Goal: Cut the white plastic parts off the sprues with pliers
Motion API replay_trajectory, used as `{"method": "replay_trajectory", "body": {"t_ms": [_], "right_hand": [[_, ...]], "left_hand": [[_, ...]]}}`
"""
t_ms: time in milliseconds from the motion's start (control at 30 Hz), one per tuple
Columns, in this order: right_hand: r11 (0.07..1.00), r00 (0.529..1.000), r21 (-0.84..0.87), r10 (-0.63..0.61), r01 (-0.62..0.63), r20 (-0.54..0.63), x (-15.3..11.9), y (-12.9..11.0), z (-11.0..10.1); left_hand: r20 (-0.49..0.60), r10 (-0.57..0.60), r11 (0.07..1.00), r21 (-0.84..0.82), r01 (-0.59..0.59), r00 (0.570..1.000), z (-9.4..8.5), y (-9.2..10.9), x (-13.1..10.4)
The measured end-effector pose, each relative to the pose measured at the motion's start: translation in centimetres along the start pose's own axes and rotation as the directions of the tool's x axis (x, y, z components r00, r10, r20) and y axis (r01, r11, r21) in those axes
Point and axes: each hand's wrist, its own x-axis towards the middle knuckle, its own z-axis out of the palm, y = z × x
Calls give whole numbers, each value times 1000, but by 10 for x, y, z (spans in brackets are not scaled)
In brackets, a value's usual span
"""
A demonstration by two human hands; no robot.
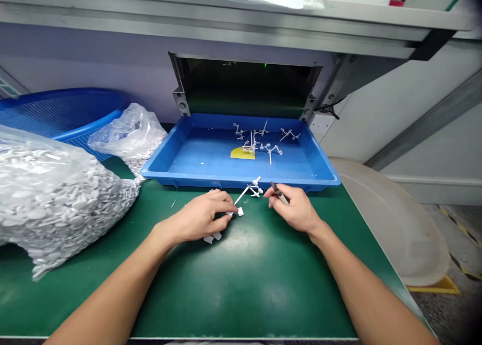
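Note:
My left hand point(209, 215) rests low over the green table point(241, 295), its fingers closed around a small white piece that is mostly hidden. A loose white piece point(240, 212) lies beside its fingertips, and more white pieces point(213, 238) lie under the palm. Just beyond the fingers is a white branched plastic part point(251, 188), near the tray's front edge. My right hand point(295, 207) grips a dark-tipped, pen-like tool point(280, 194) to the right of that part. Inside the blue tray point(241, 181) several similar branched parts point(270, 149) lie around a yellow patch point(243, 153).
Clear bags of small white pieces point(64, 199) stand at the left, before a blue basket point(90, 126). A metal-edged shelf point(226, 28) spans overhead, above a dark opening point(244, 89). Right of the table is a large pale round tub point(395, 224).

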Motion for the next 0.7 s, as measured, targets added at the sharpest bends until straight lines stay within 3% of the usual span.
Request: {"method": "replay_trajectory", "body": {"t_ms": [133,300,500,600,700], "right_hand": [[986,979,126,125,-105,-163,3,5,0],[987,976,108,136,-119,-169,3,7,9],[996,981,43,78,-72,-176,2,8,15],[999,982,17,54,-52,-181,3,8,16],[998,982,-21,49,-53,-184,3,8,17]], "left_hand": [[10,-17,997,81,17,1000,-3,-10,-3],[-238,-71,991,95,96,969,6,4,19],[-145,-64,954,283,103,987,19,24,58],[-121,-99,923,360,137,988,17,24,59],[-183,-180,875,419,242,966,12,19,50]]}}
